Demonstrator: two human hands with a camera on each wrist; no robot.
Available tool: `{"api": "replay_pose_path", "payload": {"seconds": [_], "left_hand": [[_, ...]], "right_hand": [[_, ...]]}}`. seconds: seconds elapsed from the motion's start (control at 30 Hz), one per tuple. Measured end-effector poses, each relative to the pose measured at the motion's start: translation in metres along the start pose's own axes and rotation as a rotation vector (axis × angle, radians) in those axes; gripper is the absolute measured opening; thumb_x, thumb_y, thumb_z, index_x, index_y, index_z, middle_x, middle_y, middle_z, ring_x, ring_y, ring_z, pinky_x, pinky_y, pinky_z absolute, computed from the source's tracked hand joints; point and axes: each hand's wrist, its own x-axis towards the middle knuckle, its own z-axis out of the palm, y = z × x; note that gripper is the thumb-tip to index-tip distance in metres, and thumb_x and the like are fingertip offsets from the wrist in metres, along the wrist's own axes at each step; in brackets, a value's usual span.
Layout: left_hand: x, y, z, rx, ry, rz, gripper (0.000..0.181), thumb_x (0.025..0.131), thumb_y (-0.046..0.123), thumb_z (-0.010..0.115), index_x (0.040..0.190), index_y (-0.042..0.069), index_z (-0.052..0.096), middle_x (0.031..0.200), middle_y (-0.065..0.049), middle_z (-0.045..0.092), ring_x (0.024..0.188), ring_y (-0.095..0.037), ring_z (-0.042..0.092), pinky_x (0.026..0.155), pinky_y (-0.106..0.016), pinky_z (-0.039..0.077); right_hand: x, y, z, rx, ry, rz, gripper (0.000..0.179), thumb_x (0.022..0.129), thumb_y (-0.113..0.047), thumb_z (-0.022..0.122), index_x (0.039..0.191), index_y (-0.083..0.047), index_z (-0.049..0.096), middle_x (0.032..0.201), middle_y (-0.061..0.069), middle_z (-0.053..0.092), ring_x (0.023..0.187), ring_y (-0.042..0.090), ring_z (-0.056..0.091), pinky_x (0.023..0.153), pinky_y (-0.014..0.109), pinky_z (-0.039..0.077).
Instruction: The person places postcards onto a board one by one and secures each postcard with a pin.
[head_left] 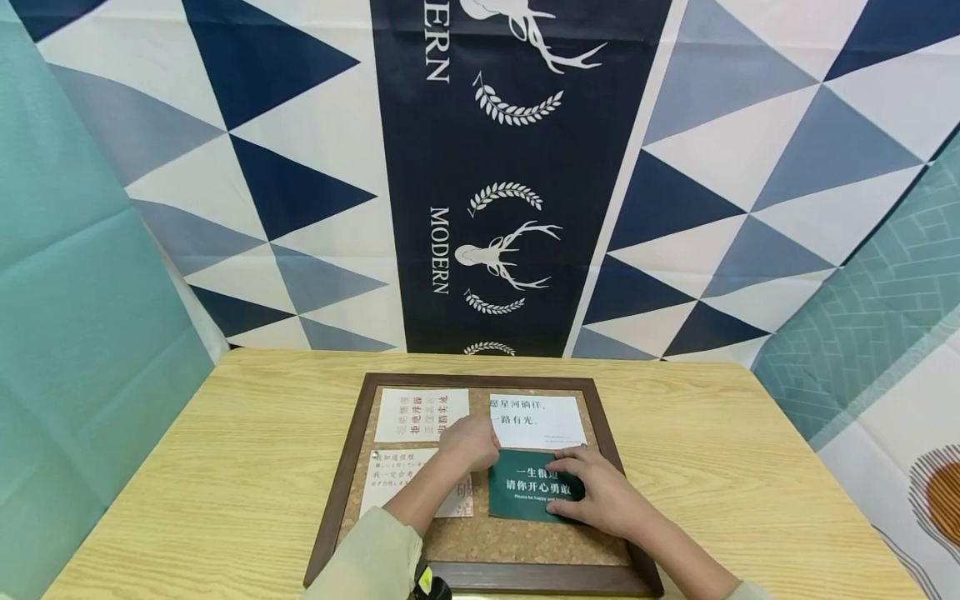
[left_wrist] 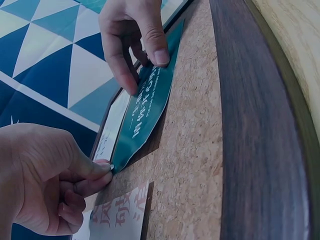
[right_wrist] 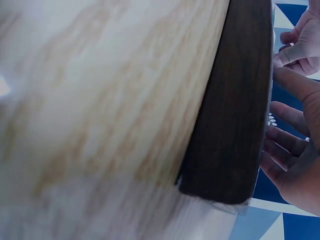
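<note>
A dark green card (head_left: 517, 502) with white lettering lies on the lower right of a cork board (head_left: 525, 546). My left hand (head_left: 468, 443) is at the card's upper left corner. In the left wrist view its thumb and forefinger pinch a small clear push pin (left_wrist: 112, 167) there. My right hand (head_left: 600, 496) rests on the card's right side, fingers spread and lightly bent, thumb (left_wrist: 161, 57) and fingertips on its surface. Between the hands the card's lower edge bows up off the cork.
Above the green card is a white card (head_left: 536, 422). At left are a red-lettered card (head_left: 412, 414) and a cream card (head_left: 390, 483), with a pin (head_left: 375, 454) at its corner. A dark wooden frame (head_left: 540, 575) borders the board on the wooden table (head_left: 225, 467). A patterned cloth (head_left: 315, 167) hangs behind.
</note>
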Motion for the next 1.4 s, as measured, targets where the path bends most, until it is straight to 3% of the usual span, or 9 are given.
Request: {"api": "replay_pose_path", "payload": {"seconds": [0.23,0.5,0.7,0.83,1.1,1.4], "left_hand": [[0.001,0.0,0.0021,-0.024,0.013,0.007,0.026,0.074,0.001,0.063,0.054,0.015,0.054,0.054,0.002,0.051,0.053,-0.014,0.045,0.049,-0.026,0.035],[0.0005,-0.0017,0.0031,-0.06,0.021,0.024,0.011,0.076,0.002,0.061,0.069,0.008,0.067,0.068,-0.002,0.062,0.059,-0.015,0.049,0.054,-0.027,0.042],[-0.0024,-0.0022,0.002,-0.089,0.027,0.036,0.031,0.078,0.001,0.058,0.051,0.012,0.047,0.051,0.0,0.044,0.048,-0.014,0.039,0.046,-0.023,0.031],[-0.0027,-0.0026,0.0015,-0.082,0.045,0.041,0.037,0.077,-0.001,0.056,0.049,0.015,0.038,0.049,0.001,0.037,0.046,-0.013,0.034,0.044,-0.023,0.028],[-0.0022,-0.0014,0.0017,-0.046,0.061,0.035,0.017,0.08,-0.001,0.054,0.067,0.003,0.064,0.058,-0.005,0.053,0.049,-0.015,0.043,0.045,-0.023,0.034],[-0.0053,0.0035,-0.0024,0.003,0.059,-0.013,0.011,0.076,0.0,0.06,0.082,0.001,0.069,0.062,-0.007,0.057,0.052,-0.017,0.049,0.045,-0.027,0.04]], "right_hand": [[-0.0002,0.0013,-0.0006,0.005,-0.003,0.009,0.048,0.074,-0.038,0.077,0.111,-0.011,0.066,0.123,0.009,0.057,0.115,0.03,0.053,0.093,0.047,0.046],[-0.0002,0.0022,-0.0007,0.017,-0.005,0.014,0.048,0.074,-0.039,0.077,0.112,-0.011,0.066,0.124,0.01,0.056,0.115,0.03,0.053,0.093,0.048,0.046],[-0.0004,0.0025,0.0006,0.013,-0.009,0.005,0.049,0.074,-0.04,0.077,0.113,-0.012,0.066,0.124,0.01,0.056,0.115,0.03,0.053,0.092,0.047,0.046],[-0.0009,0.0023,0.0009,0.008,-0.003,0.0,0.048,0.074,-0.038,0.077,0.112,-0.011,0.066,0.124,0.01,0.056,0.115,0.03,0.053,0.092,0.047,0.046],[-0.0014,0.0008,0.0001,0.007,0.0,0.001,0.046,0.074,-0.037,0.077,0.11,-0.011,0.067,0.124,0.01,0.056,0.115,0.03,0.053,0.092,0.047,0.047],[-0.0018,-0.0009,-0.0013,0.008,0.003,-0.007,0.044,0.074,-0.035,0.078,0.11,-0.011,0.067,0.124,0.01,0.056,0.115,0.03,0.053,0.092,0.047,0.047]]}}
